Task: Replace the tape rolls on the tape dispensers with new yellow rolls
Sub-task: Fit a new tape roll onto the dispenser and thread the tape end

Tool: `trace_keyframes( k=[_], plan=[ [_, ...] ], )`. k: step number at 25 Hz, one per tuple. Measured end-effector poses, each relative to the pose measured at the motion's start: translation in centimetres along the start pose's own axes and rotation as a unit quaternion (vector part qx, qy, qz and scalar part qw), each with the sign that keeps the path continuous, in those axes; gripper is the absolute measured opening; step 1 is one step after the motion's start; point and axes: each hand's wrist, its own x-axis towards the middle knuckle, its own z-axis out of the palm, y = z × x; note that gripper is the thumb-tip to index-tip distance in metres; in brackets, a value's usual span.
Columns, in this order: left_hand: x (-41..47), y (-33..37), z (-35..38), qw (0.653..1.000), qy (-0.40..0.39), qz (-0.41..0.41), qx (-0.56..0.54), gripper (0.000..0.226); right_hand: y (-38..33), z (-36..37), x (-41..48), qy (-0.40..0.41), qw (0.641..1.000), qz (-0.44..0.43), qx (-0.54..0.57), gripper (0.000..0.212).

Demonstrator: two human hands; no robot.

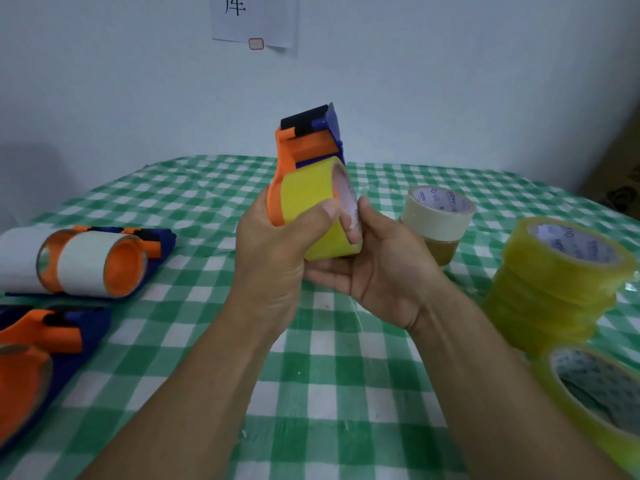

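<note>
An orange and blue tape dispenser (306, 142) is held upright above the table, with a yellow tape roll (304, 195) sitting on its hub. My left hand (277, 251) grips the dispenser's body, its thumb lying across the yellow roll. My right hand (377, 261) holds the roll's open side, fingers curled into the core and under the roll. A stack of yellow rolls (554, 285) stands at the right, and another yellow roll (588, 407) lies at the near right.
Two more orange and blue dispensers lie at the left: one (93, 261) with a white roll, one (38, 355) at the near edge. A cream roll (438, 214) sits on a brown roll (443, 249) behind my right hand. A green checked tablecloth (329, 375) covers the table.
</note>
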Motion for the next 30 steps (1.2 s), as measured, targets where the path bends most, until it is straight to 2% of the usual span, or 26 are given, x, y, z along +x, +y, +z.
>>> trace_keyframes(
  k=[2,4,7,10,12,15,17,19,22,24,26,30],
  plan=[
    [-0.2,0.2,0.0,1.0,-0.012,0.002,-0.026,0.007,0.2,0.0,-0.1,-0.011,1.0,-0.003,0.009,0.059],
    [-0.5,0.3,0.2,0.999,-0.027,0.005,-0.041,0.008,0.3,-0.2,-0.3,-0.023,1.0,-0.007,0.016,0.058],
    [-0.9,0.2,0.5,1.0,0.0,-0.008,-0.03,0.017,0.6,-0.2,-0.6,-0.024,0.999,-0.011,0.026,0.053],
    [-1.0,-0.1,0.4,0.998,0.029,-0.041,-0.029,0.01,0.9,-0.2,-0.7,-0.015,0.999,-0.019,0.023,0.045],
    [-1.2,-0.3,0.4,0.998,0.021,-0.058,-0.028,0.031,1.0,-0.2,-0.6,-0.01,0.999,-0.029,0.02,0.038],
    [-1.3,0.0,0.2,0.998,-0.001,-0.059,-0.008,0.039,1.0,-0.4,-0.3,0.015,0.999,-0.035,0.005,0.038],
    [-1.4,0.0,0.0,0.998,-0.015,-0.054,0.025,0.037,0.9,-0.4,-0.4,0.033,0.998,-0.031,-0.033,0.052],
    [-1.6,-0.3,-0.1,0.996,-0.037,-0.043,0.071,0.039,0.4,-0.3,-1.0,0.038,0.994,-0.013,-0.103,0.078],
    [-2.0,-0.6,0.0,0.99,-0.068,-0.035,0.122,0.041,-0.3,-0.2,-2.3,0.027,0.985,-0.016,-0.171,0.086],
    [-2.2,-0.7,-0.1,0.989,-0.078,-0.04,0.115,0.034,-0.5,-0.1,-2.8,0.009,0.985,-0.023,-0.173,0.082],
    [-2.2,-0.7,0.0,0.992,-0.072,-0.055,0.093,0.027,-0.5,0.0,-2.9,-0.005,0.986,-0.031,-0.165,0.065],
    [-1.6,-0.9,-0.4,0.989,-0.036,-0.126,0.064,0.064,-0.1,-0.5,-2.7,-0.001,0.977,-0.077,-0.197,0.038]
  ],
)
